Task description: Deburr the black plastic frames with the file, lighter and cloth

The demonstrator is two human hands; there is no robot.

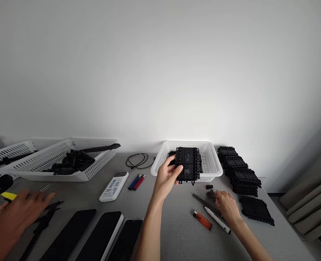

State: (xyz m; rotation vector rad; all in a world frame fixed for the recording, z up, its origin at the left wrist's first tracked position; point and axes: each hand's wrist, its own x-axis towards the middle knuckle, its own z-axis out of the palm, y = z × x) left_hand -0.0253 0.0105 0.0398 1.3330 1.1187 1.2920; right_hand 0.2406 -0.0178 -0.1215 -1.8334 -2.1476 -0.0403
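Note:
My left hand (166,177) grips a flat black plastic plate (187,164) with knobbed side edges, thumb across its front. It is held up before a white plastic basket (216,170), which it partly hides; more black plates show behind it. Low over the table, my right hand (227,206) is closed, its fingertips at a small dark piece (211,194) that I cannot make out. Right by it lie a dark grey stick (204,201), a white pen (219,220), a black cap (209,186) and an orange lighter (202,220).
Stacked black plates (244,177) line the right side, with a single plate (257,210) nearer. Leftward are a white power bank (114,186), two lighters (136,182), a cable (137,161), several phones (99,235) and a basket of black parts (87,175). Another person's hand (16,214) is at far left.

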